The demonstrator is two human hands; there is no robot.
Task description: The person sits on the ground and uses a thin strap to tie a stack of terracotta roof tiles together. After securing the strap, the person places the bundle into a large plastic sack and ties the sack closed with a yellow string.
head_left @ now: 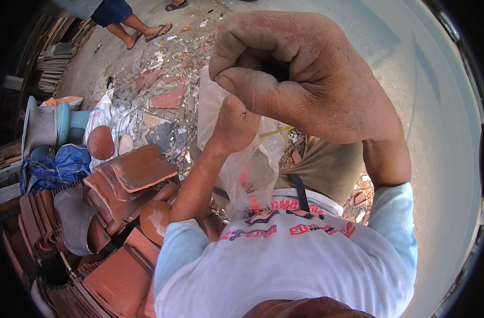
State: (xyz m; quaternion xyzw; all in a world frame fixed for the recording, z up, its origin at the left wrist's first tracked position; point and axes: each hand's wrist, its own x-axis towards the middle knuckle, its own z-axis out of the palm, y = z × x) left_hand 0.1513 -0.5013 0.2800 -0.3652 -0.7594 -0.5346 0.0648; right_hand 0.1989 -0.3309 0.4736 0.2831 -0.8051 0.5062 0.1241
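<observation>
My left hand [235, 126] is closed like a fist on a clear plastic bag [242, 177], which hangs down in front of my shirt. Part of the plastic also spreads out beyond the left wrist. A thin yellow strip [276, 131] shows just right of that hand; where its ends go is hidden. Raised close to the camera, my right hand [305, 74] is closed, thumb tip against curled fingers around a dark hollow. Whatever it may pinch cannot be made out. It overlaps the fingers of the left hand.
Stacked clay roof tiles [117, 275] and curved ridge tiles [144, 167] lie to my left. Behind them are a blue tarp [67, 164], a white sack [106, 114] and a grey-blue moulded piece [48, 124]. Broken rubble [167, 98] covers the ground ahead. Another person's sandalled feet [151, 34] stand beyond.
</observation>
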